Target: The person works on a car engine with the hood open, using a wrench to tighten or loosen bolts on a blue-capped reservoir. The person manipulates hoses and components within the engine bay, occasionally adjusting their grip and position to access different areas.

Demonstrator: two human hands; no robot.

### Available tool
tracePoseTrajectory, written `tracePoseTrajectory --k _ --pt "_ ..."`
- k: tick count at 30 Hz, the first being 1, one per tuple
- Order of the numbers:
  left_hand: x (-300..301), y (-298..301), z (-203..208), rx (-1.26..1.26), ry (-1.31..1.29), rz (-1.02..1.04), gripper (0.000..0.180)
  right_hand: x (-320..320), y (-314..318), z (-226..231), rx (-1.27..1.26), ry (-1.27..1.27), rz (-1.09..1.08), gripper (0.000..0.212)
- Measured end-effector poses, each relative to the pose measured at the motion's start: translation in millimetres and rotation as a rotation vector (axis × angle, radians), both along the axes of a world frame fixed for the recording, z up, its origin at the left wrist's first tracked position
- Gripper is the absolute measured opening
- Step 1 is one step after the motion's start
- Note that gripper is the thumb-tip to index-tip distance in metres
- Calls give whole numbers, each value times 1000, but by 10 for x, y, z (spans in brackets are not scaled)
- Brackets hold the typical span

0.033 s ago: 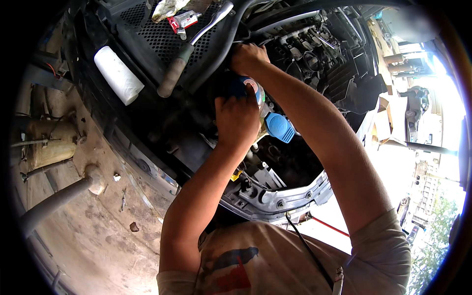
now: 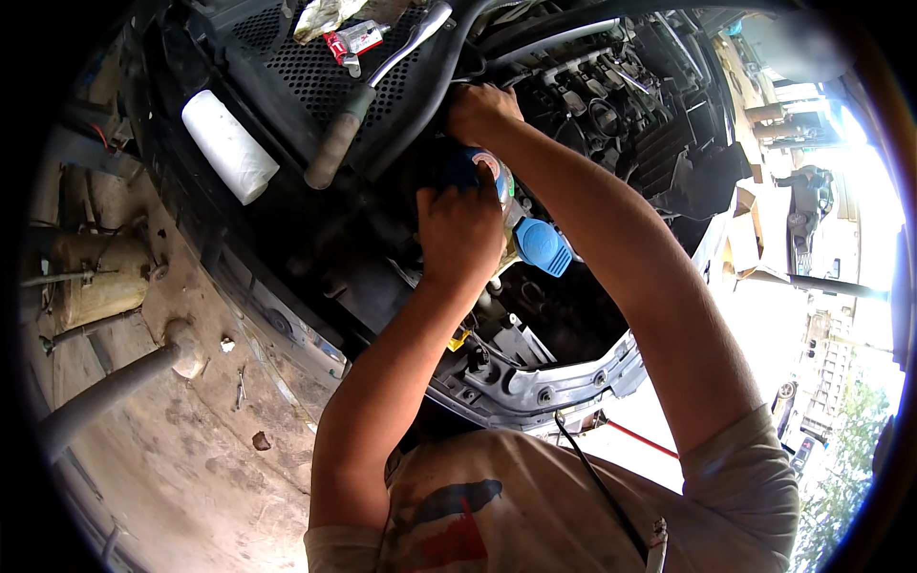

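Observation:
My left hand [image 2: 460, 227] is in the engine bay with its fingers curled in. Its index finger lies over a dark blue round part [image 2: 460, 170] that has a coloured label, and the fingertips are hidden. Farther in, my right hand [image 2: 484, 111] is bent down beside a thick black hose [image 2: 441, 81], closed, with whatever it grips out of sight. Between my forearms, just right of my left hand, sits a light blue cap [image 2: 543, 246].
A ratchet [image 2: 342, 136] with a grey handle lies on the black perforated panel [image 2: 277, 57], near a red and white tube [image 2: 355, 41]. A white paper roll [image 2: 229, 146] rests to the left. The front crossmember [image 2: 521, 387] runs close to my body; engine parts [image 2: 597, 110] fill the far right.

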State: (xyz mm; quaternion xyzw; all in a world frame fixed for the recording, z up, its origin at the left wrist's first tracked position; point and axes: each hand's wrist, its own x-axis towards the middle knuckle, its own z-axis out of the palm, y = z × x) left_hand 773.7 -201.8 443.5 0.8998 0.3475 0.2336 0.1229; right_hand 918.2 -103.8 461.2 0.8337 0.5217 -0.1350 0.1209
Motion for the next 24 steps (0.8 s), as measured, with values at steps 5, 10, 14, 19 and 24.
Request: tracePoseTrajectory --k 5,10,14,19,24 --pt "5 14 26 -20 3 -15 51 19 -7 -25 56 25 -18 39" --pt "-20 5 87 -39 22 -2 51 11 -21 8 77 82 -71 39" --pt "-2 6 -2 -14 6 -10 51 4 -17 -9 76 42 -72 41" --pt "-10 19 62 -41 4 -14 51 3 2 24 24 28 -56 42" --pt "1 25 26 25 -14 -14 61 53 26 -22 39 4 3 44"
